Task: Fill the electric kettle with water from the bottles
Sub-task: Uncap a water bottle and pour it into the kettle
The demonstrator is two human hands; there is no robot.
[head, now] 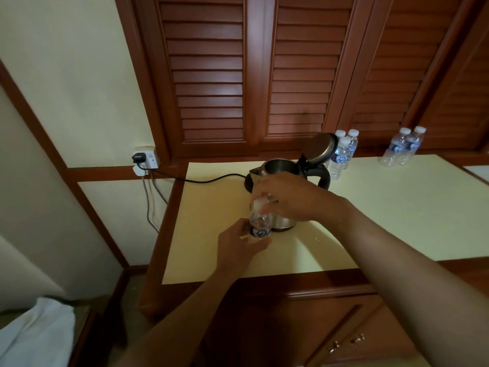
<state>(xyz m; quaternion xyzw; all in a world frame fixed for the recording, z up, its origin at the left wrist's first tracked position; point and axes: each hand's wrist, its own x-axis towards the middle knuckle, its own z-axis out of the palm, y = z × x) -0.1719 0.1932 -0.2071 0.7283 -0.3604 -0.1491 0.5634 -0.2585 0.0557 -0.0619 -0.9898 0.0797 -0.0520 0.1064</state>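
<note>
Both hands are on one small water bottle [260,226] just in front of the electric kettle [283,181], near the middle of the cream tabletop [397,207]; left hand [238,245] is wrapped round the bottle's lower body, at the blue label, holding it upright; right hand [288,197] comes in from above w/ fingers closed over the cap end, neck mostly hidden under them; can't tell if the cap is on or off.

Kettle is steel w/ black handle, standing on the tabletop; its lid [321,148] is hinged up & back, mouth open; black cord [201,180] runs left from it to a plug in the wall socket [146,158].

Behind the kettle, to its right, 3 more bottles [342,154] stand close together, white caps on; further right, well apart from those, 2 bottles [402,147] stand side by side near the back edge.

Louvred wooden doors [238,75] rise behind the tabletop; wood cabinet front w/ metal pulls [346,343] below it; white cloth [39,337] at lower left.
</note>
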